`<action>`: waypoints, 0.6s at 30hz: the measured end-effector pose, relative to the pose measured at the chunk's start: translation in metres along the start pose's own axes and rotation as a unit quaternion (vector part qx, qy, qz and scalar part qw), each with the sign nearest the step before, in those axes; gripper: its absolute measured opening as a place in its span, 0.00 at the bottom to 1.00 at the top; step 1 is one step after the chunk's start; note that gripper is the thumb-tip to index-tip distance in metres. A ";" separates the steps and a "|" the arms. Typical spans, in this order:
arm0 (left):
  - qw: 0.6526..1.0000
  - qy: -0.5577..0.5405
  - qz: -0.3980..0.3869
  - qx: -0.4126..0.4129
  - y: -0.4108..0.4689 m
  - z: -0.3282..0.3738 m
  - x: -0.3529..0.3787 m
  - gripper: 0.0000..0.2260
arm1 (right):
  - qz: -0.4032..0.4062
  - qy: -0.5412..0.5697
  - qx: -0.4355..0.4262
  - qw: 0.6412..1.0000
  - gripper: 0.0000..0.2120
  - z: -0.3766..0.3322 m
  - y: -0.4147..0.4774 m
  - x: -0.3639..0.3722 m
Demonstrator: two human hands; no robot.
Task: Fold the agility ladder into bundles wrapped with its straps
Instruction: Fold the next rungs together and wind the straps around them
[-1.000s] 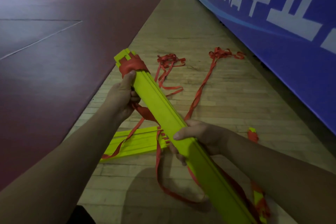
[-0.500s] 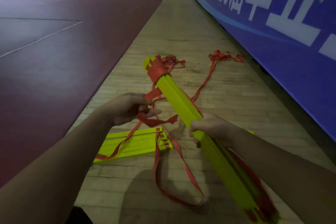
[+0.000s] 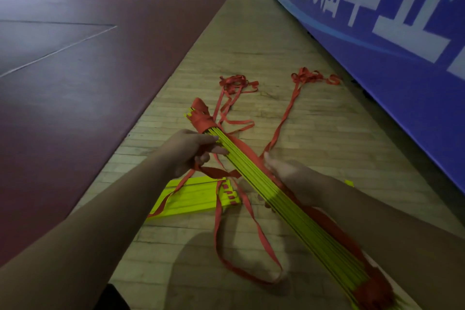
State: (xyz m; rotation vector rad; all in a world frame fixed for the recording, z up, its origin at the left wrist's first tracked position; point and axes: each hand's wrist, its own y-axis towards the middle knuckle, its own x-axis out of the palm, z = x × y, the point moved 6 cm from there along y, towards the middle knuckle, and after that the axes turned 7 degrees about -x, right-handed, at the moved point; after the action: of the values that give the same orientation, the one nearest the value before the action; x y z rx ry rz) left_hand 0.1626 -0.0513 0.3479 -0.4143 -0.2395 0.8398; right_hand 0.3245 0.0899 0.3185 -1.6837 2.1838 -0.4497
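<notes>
A bundle of yellow ladder rungs [image 3: 284, 206] runs diagonally from upper left to lower right, with red strap wound round its far end [image 3: 202, 118] and red webbing at its near end. My right hand [image 3: 289, 173] grips the bundle near its middle from the right. My left hand [image 3: 191, 151] sits at the bundle's left side just below the wrapped end, fingers over the rungs, pinching a red strap [image 3: 216, 171] that crosses under the bundle. A second stack of yellow rungs [image 3: 191, 196] lies flat on the floor beneath my left forearm.
Loose red straps [image 3: 236, 84] trail over the wooden floor strip [image 3: 251, 45] and loop near me [image 3: 254, 254]; another tangle [image 3: 312, 78] lies by the blue banner wall [image 3: 402, 45] on the right. Dark red court flooring [image 3: 100, 70] spreads to the left.
The bundle has turned so its stacked rung edges face up. My left hand moved from the loose strap back up against the bundle, near the wrapped end. My right hand shifted its hold.
</notes>
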 end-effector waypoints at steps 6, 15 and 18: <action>1.000 0.007 -0.011 0.015 -0.005 0.005 -0.009 0.06 | -0.077 0.000 -0.030 0.997 0.29 -0.003 -0.005 -0.010; 0.991 -0.056 -0.115 0.040 -0.017 0.023 -0.002 0.10 | -0.148 0.063 -0.096 0.982 0.19 -0.015 -0.023 0.022; 0.977 -0.052 -0.208 -0.020 -0.021 0.017 -0.007 0.10 | -0.078 0.018 -0.152 0.985 0.16 -0.028 -0.022 0.007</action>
State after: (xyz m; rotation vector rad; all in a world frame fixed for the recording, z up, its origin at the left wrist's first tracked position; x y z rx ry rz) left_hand 0.1661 -0.0651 0.3719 -0.3423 -0.4250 0.4458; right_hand 0.3287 0.0788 0.3527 -2.0283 2.2463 -0.1928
